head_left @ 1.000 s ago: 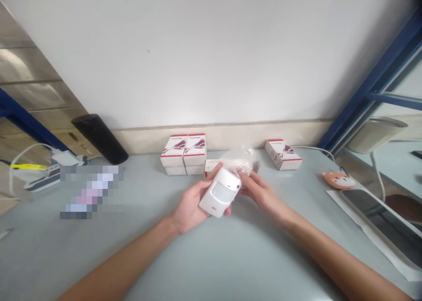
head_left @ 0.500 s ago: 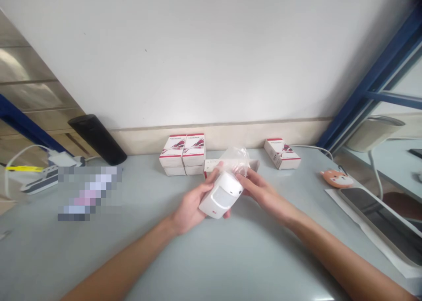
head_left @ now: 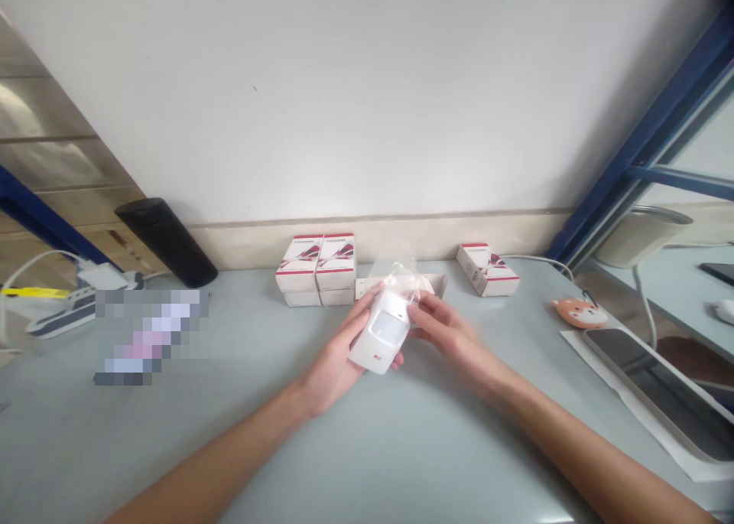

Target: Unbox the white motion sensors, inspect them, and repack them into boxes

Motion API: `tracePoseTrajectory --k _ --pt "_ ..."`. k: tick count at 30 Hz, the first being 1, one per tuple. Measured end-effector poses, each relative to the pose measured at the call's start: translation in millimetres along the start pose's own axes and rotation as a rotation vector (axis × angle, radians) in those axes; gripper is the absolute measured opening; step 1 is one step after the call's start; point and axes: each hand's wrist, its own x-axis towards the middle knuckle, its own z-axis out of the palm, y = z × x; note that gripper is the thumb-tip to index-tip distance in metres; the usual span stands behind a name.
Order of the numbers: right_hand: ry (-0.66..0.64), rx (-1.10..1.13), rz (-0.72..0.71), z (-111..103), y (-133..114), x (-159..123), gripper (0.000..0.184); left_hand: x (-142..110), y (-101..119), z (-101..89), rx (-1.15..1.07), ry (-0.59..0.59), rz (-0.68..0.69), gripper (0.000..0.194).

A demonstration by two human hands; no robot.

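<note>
A white plastic sensor unit (head_left: 382, 334) with a frosted window and a small red mark lies in my left hand (head_left: 338, 356), whose fingers wrap round its underside and left edge. My right hand (head_left: 444, 331) pinches a crumpled clear plastic bag (head_left: 401, 278) at the unit's far end. Both hands hover just above the pale grey table (head_left: 367, 447), near its middle.
Stacked white and red boxes (head_left: 317, 268) stand by the wall, with another box (head_left: 487, 268) to the right and an opened one (head_left: 436, 283) behind the hands. A black cylinder (head_left: 166, 239) and power strip (head_left: 57, 314) sit left; a fox-shaped item (head_left: 580, 313) and tablet (head_left: 659, 386) right.
The unit has turned slightly more upright in my left hand and shifted a little left. My right hand has drawn the clear bag further off its far end.
</note>
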Motion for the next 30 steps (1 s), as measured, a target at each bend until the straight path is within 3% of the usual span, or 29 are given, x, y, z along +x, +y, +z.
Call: tracePoseTrajectory --k 4,9,15,23,30 --pt "-0.059 0.031 0.053 1 -3 0 0.038 -1 -1 -3.7 0.003 -0.012 -0.017 0.056" --pt "-0.033 0.100 0.048 -1 -1 2 0.038 -2 -2 -6.1 -0.008 -0.029 -0.015 0.053" --pt "-0.090 0.106 0.054 -6 -1 3 0.039 -3 -1 -8.7 0.007 0.000 -0.004 0.039" --pt "-0.062 0.013 -0.033 -7 0 3 0.047 1 -11 -17.0 0.222 0.055 0.001 0.060" --pt "-0.086 -0.109 -0.040 -18 -2 5 0.045 -2 -14 -12.0 0.351 0.002 0.098 0.057"
